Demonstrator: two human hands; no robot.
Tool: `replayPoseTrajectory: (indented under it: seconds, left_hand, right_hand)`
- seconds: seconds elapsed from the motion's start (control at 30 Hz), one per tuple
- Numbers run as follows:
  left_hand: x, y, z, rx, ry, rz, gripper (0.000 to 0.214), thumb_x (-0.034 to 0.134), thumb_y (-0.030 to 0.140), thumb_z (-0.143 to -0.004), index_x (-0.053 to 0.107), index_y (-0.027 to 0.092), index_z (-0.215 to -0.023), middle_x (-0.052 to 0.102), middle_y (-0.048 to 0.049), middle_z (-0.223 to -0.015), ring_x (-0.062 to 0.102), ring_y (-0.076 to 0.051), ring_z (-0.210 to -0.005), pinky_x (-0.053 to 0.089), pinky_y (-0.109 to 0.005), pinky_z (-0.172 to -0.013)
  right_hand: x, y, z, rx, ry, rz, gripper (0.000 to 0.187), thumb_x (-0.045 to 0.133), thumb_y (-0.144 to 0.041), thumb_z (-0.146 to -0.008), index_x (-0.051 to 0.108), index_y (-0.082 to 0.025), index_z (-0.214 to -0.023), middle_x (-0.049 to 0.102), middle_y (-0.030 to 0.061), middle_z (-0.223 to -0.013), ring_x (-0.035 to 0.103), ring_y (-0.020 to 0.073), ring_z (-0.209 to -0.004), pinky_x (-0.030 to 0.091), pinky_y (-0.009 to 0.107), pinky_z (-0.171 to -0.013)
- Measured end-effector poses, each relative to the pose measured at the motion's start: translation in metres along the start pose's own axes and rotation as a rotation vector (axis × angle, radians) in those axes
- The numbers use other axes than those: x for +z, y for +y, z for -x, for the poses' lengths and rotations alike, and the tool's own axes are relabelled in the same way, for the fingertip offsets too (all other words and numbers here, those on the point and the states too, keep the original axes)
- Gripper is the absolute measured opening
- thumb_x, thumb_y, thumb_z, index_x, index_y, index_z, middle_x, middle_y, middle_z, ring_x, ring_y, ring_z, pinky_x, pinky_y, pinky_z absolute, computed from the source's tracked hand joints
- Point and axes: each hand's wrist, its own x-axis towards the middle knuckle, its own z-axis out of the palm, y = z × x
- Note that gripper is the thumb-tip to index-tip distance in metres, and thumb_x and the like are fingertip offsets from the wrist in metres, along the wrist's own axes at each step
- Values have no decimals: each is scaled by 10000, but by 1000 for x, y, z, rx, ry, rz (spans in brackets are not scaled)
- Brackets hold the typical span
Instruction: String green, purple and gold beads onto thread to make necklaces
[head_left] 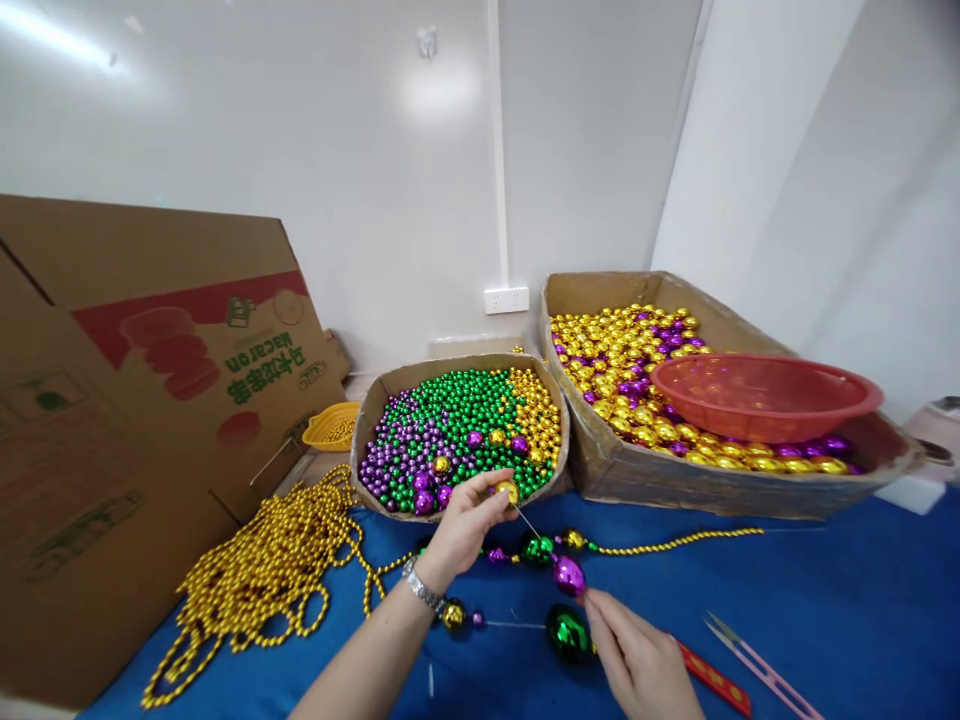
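Note:
My left hand (pixel 466 528), a metal watch on its wrist, pinches a shiny gold bead (pixel 508 492) above the near edge of the bead box. A thin pale string runs from that bead down towards a purple bead (pixel 568 577). My right hand (pixel 639 662) has its thumb and forefinger closed at the lower end of this purple bead. Just behind it lies a green bead (pixel 536 549) in a strand on the blue cloth. A large dark green bead (pixel 568 633) rests beside my right fingers, with string leading left to another gold bead (pixel 453 615).
A cardboard box (pixel 365 487) holds small purple, green and gold beads. The bigger box (pixel 675 478) at right carries larger beads and a red basket (pixel 772 395). Gold bead chains (pixel 259 570) are heaped left, near a yellow basket (pixel 330 425). Pink-handled snips (pixel 761 665) lie at right.

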Motion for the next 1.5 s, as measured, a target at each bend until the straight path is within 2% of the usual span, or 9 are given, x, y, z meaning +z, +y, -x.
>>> replayPoseTrajectory:
  seconds: [0.33,0.5,0.63,0.87,1.07,1.17,1.3,1.4,1.5]
  left_hand:
    - [3,-7,11,228,-74,-449,379,687,308,-745,641,221,-1111,538,-87,-1125,559,-207,-981,488,-333,-843]
    - [7,-19,16,90,-66,-251,582,744,235,-689,506,207,-1220,582,-73,-1047,575,-189,-943,486,-319,-825]
    - [11,-25,18,83,-17,-226,616,774,218,-648,500,197,-1200,586,-70,-1013,579,-187,-910,485,-307,-795]
    - [13,-28,20,79,70,-201,609,769,188,-647,483,198,-1185,562,-67,-1018,565,-190,-942,482,-304,-798]
    - [16,-18,33,129,-87,-327,716,728,235,-709,359,229,-1322,552,-101,-1106,577,-222,-988,496,-340,-808]
    - [-9,4,21,214,-49,-594,528,582,287,-835,389,215,-1321,580,-118,-1137,574,-223,-1028,488,-327,-817]
    - [-77,42,-9,190,308,-1422,262,464,261,-886,591,183,-1102,617,-114,-1103,552,-230,-1039,423,-341,-900]
    - [-125,61,-22,82,414,-1580,213,475,133,-830,645,122,-957,621,-191,-1025,506,-323,-1064,375,-459,-905]
    - [-151,66,-24,-19,446,-1661,194,475,62,-783,663,109,-782,631,-205,-894,508,-346,-1027,363,-482,-871]
  right_hand:
    - [2,-3,-4,-29,17,81,314,350,-262,-950,651,-173,-935,736,66,-812,711,186,-692,558,244,-613]
    - [-2,-8,-7,86,-88,-77,317,330,-281,-962,623,-202,-870,727,37,-771,698,144,-637,533,189,-567]
    - [0,-5,-4,105,-42,-81,307,362,-334,-946,641,-210,-908,733,59,-838,709,184,-726,549,226,-645]
    - [11,2,8,390,-222,-427,363,324,-397,-952,480,-225,-1230,678,3,-700,665,145,-607,526,203,-576]
    - [16,1,6,619,-212,-767,478,385,-492,-920,410,-212,-1306,681,13,-742,669,160,-712,529,248,-690]
    - [11,1,5,667,-192,-838,488,421,-485,-911,408,-205,-1310,689,28,-749,669,171,-721,527,272,-719]
    - [5,6,7,639,-157,-856,513,447,-502,-896,413,-200,-1309,685,38,-729,664,175,-693,533,267,-687]
    - [4,8,9,635,-143,-849,500,456,-488,-897,421,-207,-1309,693,43,-752,669,175,-708,538,265,-695]
    - [5,9,9,640,-148,-844,474,451,-467,-906,428,-216,-1308,698,44,-773,676,173,-725,539,267,-717]
